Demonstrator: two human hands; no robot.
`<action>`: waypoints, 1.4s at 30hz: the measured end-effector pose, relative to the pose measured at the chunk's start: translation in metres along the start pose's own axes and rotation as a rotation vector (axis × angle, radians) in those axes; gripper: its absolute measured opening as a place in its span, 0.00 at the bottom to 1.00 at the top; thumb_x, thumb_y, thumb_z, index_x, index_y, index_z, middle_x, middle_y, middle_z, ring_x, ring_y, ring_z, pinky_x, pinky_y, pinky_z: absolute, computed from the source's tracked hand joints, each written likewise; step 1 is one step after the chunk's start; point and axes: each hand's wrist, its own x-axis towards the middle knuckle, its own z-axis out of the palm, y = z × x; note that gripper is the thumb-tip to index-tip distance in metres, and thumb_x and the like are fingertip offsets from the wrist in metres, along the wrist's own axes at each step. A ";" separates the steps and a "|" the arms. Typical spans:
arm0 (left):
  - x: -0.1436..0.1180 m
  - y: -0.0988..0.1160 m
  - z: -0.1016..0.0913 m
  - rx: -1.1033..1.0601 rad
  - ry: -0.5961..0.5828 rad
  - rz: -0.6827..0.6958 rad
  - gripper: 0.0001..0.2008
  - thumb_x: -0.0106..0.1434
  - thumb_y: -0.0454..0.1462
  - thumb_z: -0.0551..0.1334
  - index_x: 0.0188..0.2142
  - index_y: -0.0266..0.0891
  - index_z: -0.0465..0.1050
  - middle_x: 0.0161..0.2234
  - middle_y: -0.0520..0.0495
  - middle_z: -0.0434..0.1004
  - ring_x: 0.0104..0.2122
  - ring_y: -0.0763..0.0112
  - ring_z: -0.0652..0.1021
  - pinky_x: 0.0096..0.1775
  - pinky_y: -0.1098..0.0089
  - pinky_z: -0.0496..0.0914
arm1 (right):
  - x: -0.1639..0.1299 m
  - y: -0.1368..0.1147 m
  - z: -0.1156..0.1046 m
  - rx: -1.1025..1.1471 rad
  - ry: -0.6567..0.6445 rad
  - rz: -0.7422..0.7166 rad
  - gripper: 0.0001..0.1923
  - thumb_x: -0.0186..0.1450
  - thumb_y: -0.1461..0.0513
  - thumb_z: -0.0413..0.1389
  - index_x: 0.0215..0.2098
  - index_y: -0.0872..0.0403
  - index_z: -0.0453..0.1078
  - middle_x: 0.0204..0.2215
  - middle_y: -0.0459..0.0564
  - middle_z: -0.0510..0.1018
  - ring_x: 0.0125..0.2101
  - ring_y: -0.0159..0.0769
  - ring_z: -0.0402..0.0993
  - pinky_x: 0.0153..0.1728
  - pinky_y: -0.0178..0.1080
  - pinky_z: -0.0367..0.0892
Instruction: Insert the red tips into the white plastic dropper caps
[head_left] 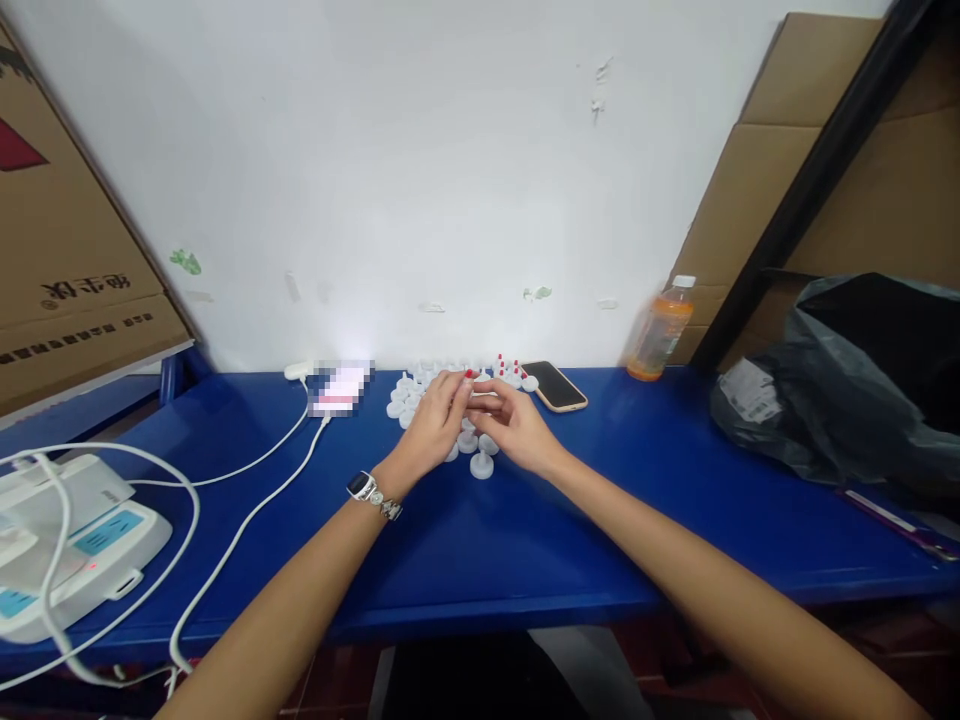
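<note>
My left hand (439, 415), with a watch (363, 487) on its wrist, is closed over a group of white nozzle caps. A small red tip (469, 374) shows at its fingertips; the rest of that piece is hidden. My right hand (521, 425) meets it from the right, thumb and fingers curled together, and I cannot make out what they hold. White nozzle caps (405, 385) with round bases and thin spouts crowd behind and below the hands. One cap (481, 464) stands upright nearest me. Several red-tipped caps (512, 372) are grouped behind my right hand.
A phone (561, 387) lies right of the caps; a lit, blurred screen (341, 388) with a white cable lies left. An orange drink bottle (661, 330) stands by the wall. A power strip (97, 540) with looped cables is left, a dark plastic bag (810, 400) right.
</note>
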 end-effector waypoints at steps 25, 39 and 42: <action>0.005 0.001 -0.030 -0.196 -0.053 -0.046 0.15 0.69 0.49 0.56 0.43 0.39 0.69 0.28 0.52 0.68 0.29 0.73 0.69 0.33 0.71 0.65 | 0.027 -0.010 0.020 -0.298 0.237 -0.065 0.29 0.68 0.40 0.44 0.20 0.50 0.54 0.17 0.43 0.58 0.21 0.32 0.54 0.24 0.37 0.53; 0.003 -0.045 -0.064 -0.249 0.000 -0.226 0.18 0.65 0.49 0.60 0.47 0.40 0.73 0.31 0.50 0.71 0.29 0.73 0.70 0.29 0.72 0.64 | 0.032 0.003 0.009 -0.773 -0.019 -0.081 0.14 0.67 0.54 0.52 0.27 0.53 0.66 0.23 0.44 0.71 0.26 0.32 0.65 0.30 0.36 0.57; 0.000 -0.042 -0.057 -0.173 -0.071 -0.192 0.18 0.63 0.48 0.62 0.47 0.41 0.73 0.39 0.47 0.75 0.34 0.70 0.74 0.33 0.70 0.68 | 0.031 0.008 0.009 -0.713 0.002 -0.046 0.11 0.66 0.55 0.54 0.39 0.52 0.71 0.28 0.45 0.76 0.28 0.34 0.69 0.33 0.37 0.60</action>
